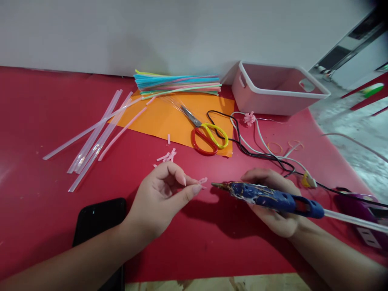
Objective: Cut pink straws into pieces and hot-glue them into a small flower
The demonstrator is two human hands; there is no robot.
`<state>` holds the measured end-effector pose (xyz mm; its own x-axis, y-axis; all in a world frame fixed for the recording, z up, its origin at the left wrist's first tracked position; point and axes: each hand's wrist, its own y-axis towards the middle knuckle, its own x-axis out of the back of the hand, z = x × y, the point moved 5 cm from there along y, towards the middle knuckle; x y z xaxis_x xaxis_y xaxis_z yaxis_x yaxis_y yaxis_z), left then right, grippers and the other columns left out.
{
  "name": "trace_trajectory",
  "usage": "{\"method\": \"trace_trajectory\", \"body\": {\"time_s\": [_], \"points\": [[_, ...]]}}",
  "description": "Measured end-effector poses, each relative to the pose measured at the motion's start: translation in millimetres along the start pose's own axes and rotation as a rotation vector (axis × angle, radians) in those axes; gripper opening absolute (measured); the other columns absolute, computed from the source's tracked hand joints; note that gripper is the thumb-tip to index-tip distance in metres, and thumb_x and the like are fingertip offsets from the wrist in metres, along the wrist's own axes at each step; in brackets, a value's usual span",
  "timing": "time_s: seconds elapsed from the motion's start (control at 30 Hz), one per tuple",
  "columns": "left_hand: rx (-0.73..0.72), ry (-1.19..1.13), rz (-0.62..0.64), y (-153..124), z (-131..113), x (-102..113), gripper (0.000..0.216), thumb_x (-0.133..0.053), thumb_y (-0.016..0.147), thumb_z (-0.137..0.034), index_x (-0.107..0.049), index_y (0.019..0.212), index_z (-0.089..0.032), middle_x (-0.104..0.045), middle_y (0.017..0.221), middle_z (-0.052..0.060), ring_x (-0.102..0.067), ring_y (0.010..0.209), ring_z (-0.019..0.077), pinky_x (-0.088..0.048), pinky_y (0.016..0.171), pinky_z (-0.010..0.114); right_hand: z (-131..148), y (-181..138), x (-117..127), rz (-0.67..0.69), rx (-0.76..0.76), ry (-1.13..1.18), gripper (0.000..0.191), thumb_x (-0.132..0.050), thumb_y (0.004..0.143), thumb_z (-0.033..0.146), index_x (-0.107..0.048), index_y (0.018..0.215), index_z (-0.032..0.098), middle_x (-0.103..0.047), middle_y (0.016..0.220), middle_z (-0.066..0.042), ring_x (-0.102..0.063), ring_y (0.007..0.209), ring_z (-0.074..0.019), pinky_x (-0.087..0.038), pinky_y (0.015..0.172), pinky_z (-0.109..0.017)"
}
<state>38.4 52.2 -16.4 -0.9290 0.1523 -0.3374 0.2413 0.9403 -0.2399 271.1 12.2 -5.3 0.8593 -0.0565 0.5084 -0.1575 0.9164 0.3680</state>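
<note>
I pinch a small pink strip between the thumb and finger of my left hand, just beside the nozzle of the blue glue gun that my right hand grips. Beyond my left fingers, pink cut pieces lie on the red tabletop; farther out, scissors rest mostly on an orange sheet, with a bundle of coloured sticks past them. Left of those fingers are translucent strips and, nearer me, a black phone. Beyond my right fingers, cables trail near a pink cluster and a pale box.
</note>
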Motion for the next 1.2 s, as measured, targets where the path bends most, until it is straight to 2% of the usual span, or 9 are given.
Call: {"method": "trace_trajectory", "body": {"time_s": [0.07, 0.2, 0.33, 0.57, 0.73, 0.9, 1.2], "points": [[-0.116, 0.120, -0.035, -1.8, -4.4, 3.0, 0.030, -0.091, 0.071, -0.016, -0.061, 0.070, -0.020, -0.074, 0.075, 0.001, -0.074, 0.078, 0.0170, -0.057, 0.075, 0.024, -3.8, -1.9, 3.3, -0.033, -0.045, -0.002, 0.021, -0.067, 0.082, 0.025, -0.061, 0.102, 0.024, -0.068, 0.074, -0.002, -0.064, 0.053, -0.0186, -0.050, 0.045, -0.029], [-0.334, 0.359, -0.020, -6.9, -9.3, 6.1, 0.017, -0.082, 0.080, -0.013, -0.068, 0.077, -0.022, -0.077, 0.085, 0.004, -0.074, 0.084, 0.0202, -0.056, 0.082, 0.028, -4.7, -0.9, 2.9, 0.052, -0.021, -0.054, 0.011, -0.066, 0.078, 0.018, -0.059, 0.084, 0.024, -0.066, 0.064, 0.001, -0.060, 0.048, -0.0154, -0.045, 0.042, -0.025], [-0.454, 0.536, 0.008, -12.2, -12.6, 5.9, 0.020, -0.076, 0.083, -0.006, -0.070, 0.080, -0.025, -0.077, 0.088, 0.003, -0.072, 0.085, 0.0197, -0.054, 0.083, 0.028, -2.6, 1.8, 4.2, 0.070, 0.012, -0.034, 0.010, -0.063, 0.076, 0.018, -0.059, 0.083, 0.024, -0.063, 0.064, 0.003, -0.056, 0.047, -0.0124, -0.043, 0.043, -0.024], [-0.652, 0.681, 0.020, -18.1, -23.9, -0.1, 0.032, -0.073, 0.077, 0.005, -0.071, 0.079, -0.027, -0.080, 0.088, 0.002, -0.071, 0.086, 0.0218, -0.051, 0.087, 0.032, -1.9, 1.1, 3.2, 0.098, 0.014, -0.061, 0.010, -0.060, 0.074, 0.018, -0.055, 0.081, 0.023, -0.058, 0.060, 0.004, -0.051, 0.046, -0.0124, -0.041, 0.043, -0.026], [-0.753, 0.770, 0.036, -20.6, -26.5, -3.8, 0.034, -0.071, 0.076, 0.007, -0.069, 0.079, -0.026, -0.081, 0.086, 0.001, -0.073, 0.085, 0.0212, -0.051, 0.089, 0.033, -0.7, 0.7, 2.3, 0.088, 0.012, -0.051, 0.009, -0.060, 0.075, 0.020, -0.055, 0.081, 0.023, -0.061, 0.062, 0.003, -0.053, 0.047, -0.0122, -0.041, 0.043, -0.025], [-0.959, 0.881, 0.060, -25.8, -28.1, -6.6, 0.031, -0.069, 0.078, 0.008, -0.064, 0.084, -0.022, -0.078, 0.086, 0.002, -0.072, 0.083, 0.0185, -0.055, 0.084, 0.032, -0.2, 1.7, 1.6, 0.102, -0.001, -0.049, 0.007, -0.059, 0.076, 0.021, -0.054, 0.080, 0.023, -0.059, 0.060, 0.003, -0.052, 0.047, -0.0120, -0.041, 0.044, -0.025], [-1.011, 0.897, 0.084, -25.8, -27.8, -7.7, 0.031, -0.067, 0.079, 0.011, -0.060, 0.085, -0.018, -0.076, 0.087, 0.003, -0.070, 0.086, 0.0146, -0.054, 0.086, 0.029, 0.5, 1.9, 2.1, 0.100, 0.022, -0.073, 0.009, -0.058, 0.074, 0.020, -0.053, 0.080, 0.024, -0.060, 0.061, 0.002, -0.053, 0.048, -0.0134, -0.043, 0.044, -0.026]]}}
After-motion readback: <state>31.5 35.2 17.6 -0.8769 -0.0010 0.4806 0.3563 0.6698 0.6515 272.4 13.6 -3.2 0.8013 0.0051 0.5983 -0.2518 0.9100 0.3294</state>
